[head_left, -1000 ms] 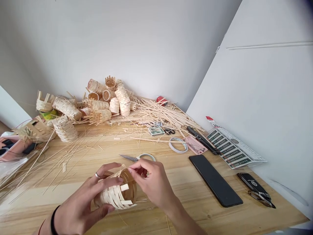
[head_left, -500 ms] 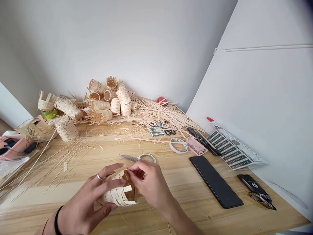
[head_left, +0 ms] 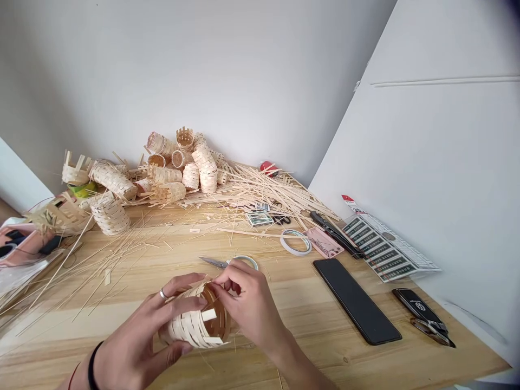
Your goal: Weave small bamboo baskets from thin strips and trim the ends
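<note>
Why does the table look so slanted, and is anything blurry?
In the head view, the wooden table slants, likely from a wide lens; soft light leaves faint shadows; the left hand, right hand and woven basket look sharp.

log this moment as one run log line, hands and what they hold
left hand: grips unfinished woven pale bamboo basket | right hand: pinches its top rim strips | nearby: steel-bladed scissors on light wooden table

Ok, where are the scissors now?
In the head view, the scissors lie on the wooden table just past the right hand, blades pointing left, tape roll behind to the right.
</note>
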`<act>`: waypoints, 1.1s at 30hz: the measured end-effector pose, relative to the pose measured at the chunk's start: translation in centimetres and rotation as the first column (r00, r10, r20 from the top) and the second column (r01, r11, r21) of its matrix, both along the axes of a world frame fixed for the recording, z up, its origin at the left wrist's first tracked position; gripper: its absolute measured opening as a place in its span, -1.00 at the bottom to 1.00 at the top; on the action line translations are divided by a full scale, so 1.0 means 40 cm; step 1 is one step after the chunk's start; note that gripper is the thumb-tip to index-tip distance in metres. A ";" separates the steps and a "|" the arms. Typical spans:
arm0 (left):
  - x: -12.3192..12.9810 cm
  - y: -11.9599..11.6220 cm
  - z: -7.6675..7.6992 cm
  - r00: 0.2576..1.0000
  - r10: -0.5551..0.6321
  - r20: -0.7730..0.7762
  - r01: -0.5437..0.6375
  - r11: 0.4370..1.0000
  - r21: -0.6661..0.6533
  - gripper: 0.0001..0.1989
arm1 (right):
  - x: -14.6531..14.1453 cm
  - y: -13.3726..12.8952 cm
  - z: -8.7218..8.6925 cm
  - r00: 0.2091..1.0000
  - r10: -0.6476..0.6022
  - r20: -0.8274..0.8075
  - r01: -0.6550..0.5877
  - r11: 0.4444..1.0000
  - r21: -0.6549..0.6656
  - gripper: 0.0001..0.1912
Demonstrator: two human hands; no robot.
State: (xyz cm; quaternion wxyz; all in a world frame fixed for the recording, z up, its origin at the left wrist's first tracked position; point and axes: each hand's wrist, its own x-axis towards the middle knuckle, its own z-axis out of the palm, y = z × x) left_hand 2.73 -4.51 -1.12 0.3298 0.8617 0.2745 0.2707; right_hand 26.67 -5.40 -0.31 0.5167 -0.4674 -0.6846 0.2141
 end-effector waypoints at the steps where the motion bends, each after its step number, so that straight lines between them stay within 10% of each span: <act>1: 0.000 0.000 0.002 1.000 0.000 0.010 0.000 1.000 -0.007 -0.42 | 0.001 0.000 0.002 1.000 -0.002 -0.018 0.002 1.000 0.004 -0.79; 16: -0.004 -0.005 -0.006 0.995 0.074 0.067 -0.068 0.994 -0.085 -0.50 | 0.022 0.018 -0.009 0.993 0.081 0.087 -0.092 0.986 0.137 -0.81; 27: -0.033 0.021 -0.012 0.971 -0.085 0.224 0.153 0.939 -0.308 -0.45 | 0.025 0.008 0.015 0.971 0.141 -0.195 -0.183 0.958 -0.219 -0.84; 33: -0.047 0.024 -0.041 0.965 -0.076 0.250 0.175 0.898 -0.403 -0.44 | 0.035 0.016 0.017 0.949 0.242 -0.201 -0.282 0.938 -0.201 -0.83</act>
